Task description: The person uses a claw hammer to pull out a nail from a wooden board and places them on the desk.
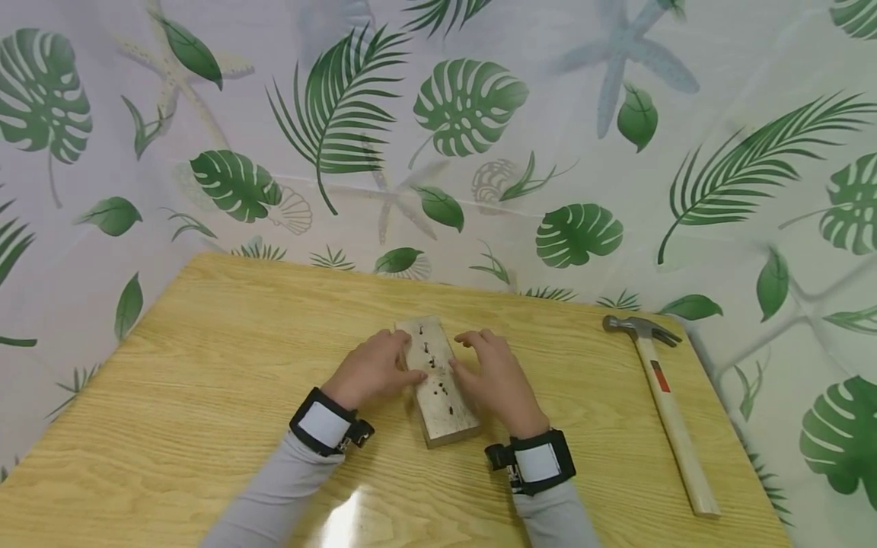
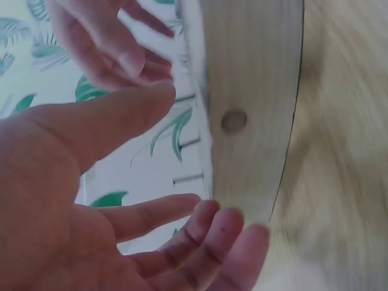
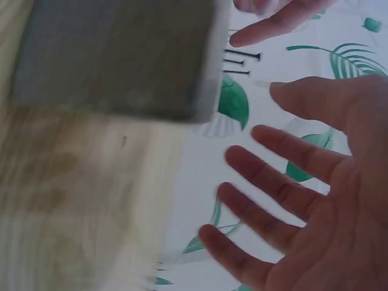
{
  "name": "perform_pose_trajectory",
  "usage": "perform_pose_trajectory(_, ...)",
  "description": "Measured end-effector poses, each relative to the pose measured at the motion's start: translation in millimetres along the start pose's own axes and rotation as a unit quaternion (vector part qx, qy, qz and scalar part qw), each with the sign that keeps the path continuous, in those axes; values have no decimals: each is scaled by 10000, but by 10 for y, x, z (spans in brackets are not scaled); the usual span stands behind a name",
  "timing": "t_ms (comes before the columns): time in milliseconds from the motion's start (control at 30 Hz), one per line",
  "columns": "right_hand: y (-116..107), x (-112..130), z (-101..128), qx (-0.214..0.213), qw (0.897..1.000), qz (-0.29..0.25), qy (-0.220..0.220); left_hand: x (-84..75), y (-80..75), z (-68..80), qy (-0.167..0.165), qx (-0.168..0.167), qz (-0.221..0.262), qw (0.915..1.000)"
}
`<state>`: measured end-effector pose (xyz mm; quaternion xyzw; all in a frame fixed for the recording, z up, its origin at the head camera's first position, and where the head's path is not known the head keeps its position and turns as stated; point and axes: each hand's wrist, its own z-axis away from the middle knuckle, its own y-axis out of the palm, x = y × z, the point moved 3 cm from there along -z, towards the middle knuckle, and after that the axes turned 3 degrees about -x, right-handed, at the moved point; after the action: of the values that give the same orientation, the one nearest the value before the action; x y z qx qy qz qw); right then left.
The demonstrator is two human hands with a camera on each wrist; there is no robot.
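A pale wooden block lies lengthwise at the middle of the wooden table, with several dark nails standing in its top face. My left hand lies against the block's left side, fingers relaxed, thumb at the top edge. On the other side my right hand sits the same way. In the left wrist view the left hand is spread beside the block, with nails sticking out. In the right wrist view the right hand shows straight, spread fingers beside the block.
A claw hammer with a light wooden handle lies near the table's right edge, head pointing away from me. A leaf-patterned sheet covers the wall behind and the space beside the table.
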<state>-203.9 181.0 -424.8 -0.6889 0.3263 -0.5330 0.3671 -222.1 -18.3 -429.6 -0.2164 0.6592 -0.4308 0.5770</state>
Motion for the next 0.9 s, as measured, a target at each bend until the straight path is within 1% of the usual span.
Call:
perform_pose_trajectory(100,-90,-6,25,22,9999,42,123,46,-71,-7,-47,-125,-188,9997)
perform_pose_trajectory(200,-261,-124,53,-27,9994,-14,343,133,-129,-12,-146,-187,-97,9997)
perform_pose_trajectory(300,-497,-351,132,-108,9972,-31,740,247,-190,-2,-289,-288,-117,9991)
perform_pose_trajectory(367,-661,-578,238,-124,9939,59,1090,308,-231,6,-353,-367,-127,9986)
perform_pose_trajectory(433,-821,-858,392,-90,9878,274,1527,347,-258,14,-371,-397,-122,9984)
perform_pose_trajectory(500,-976,-1180,574,35,9784,580,1984,364,-274,19,-365,-413,-116,9984)
perform_pose_trajectory(600,-1177,-1633,856,235,9572,1030,2696,366,-282,20,-371,-442,-88,9983)
perform_pose_trajectory(700,-1296,-1961,1088,438,9391,1179,3198,357,-295,19,-380,-524,-87,9979)
perform_pose_trajectory(733,-1311,-2039,1147,504,9357,1149,3299,355,-302,18,-372,-544,-93,9978)
perform_pose_trajectory(800,-1321,-2149,1231,679,9319,1084,3395,348,-310,16,-355,-551,-93,9978)
perform_pose_trajectory(900,-1313,-2243,1285,892,9311,1082,3367,342,-314,8,-338,-507,-84,9981)
